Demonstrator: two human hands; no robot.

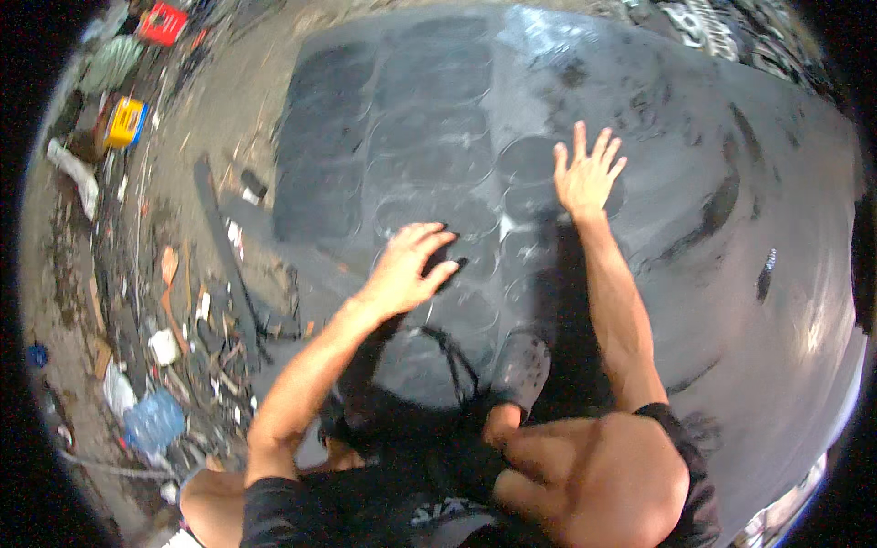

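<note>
Your left hand [406, 267] rests curled on the big dark rubber sheet [676, 183], gripping nothing you can see. Your right hand [585, 173] presses flat farther up it, fingers spread wide.

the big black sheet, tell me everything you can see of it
The black sheet looks like thick rubber, dull and dusty, lying flat on the dirt ground and filling most of the view. Rows of faint round outlines are marked across its left and middle part, with paler scuffs and dark smears to the right. The left hand and right hand both press on it, fingers spread, and a grey shoe stands on its near part.
</note>
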